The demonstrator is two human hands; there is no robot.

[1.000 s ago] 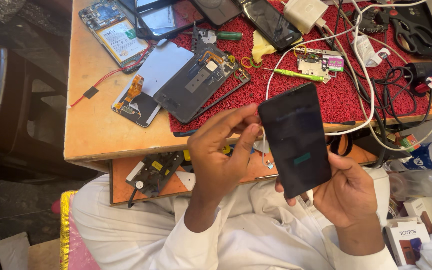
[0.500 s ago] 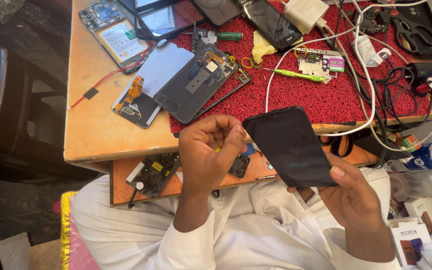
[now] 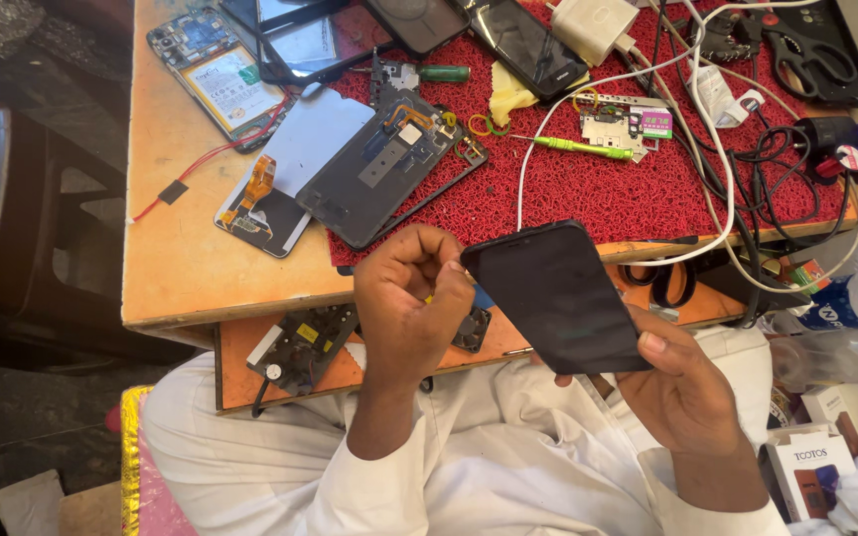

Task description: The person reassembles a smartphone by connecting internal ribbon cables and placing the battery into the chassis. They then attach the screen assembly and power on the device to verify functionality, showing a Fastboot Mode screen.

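Below the head camera: wooden workbench [image 3: 181, 268] with a red textured mat [image 3: 588, 189] over its right part, dark floor off to the left. Bench is cluttered: opened phone chassis [image 3: 384, 169] straddling the mat's left edge, exposed phone with its battery showing [image 3: 215, 69] at top left, orange flex cable [image 3: 255, 184] on the bare wood, green-handled screwdriver [image 3: 573, 147] beside a small circuit board [image 3: 628, 121], white charger [image 3: 593, 22], black scissors [image 3: 806, 50] at top right, white and black cables tangled on the right. Lower shelf holds another small board [image 3: 300, 342].

Black phone [image 3: 558, 296] is held in the air in front of the bench edge, above the lap, dark face up, tilted. Right hand [image 3: 692, 397] supports it from below at its lower right corner, thumb [image 3: 659, 347] pressed on the edge, fingers wrapped underneath. Left hand [image 3: 409, 303] is curled nearly into a fist at the phone's left edge, fingertips pinching a small blue-and-yellow tool [image 3: 482, 296] that touches that edge. Can't tell exactly what the tool is.
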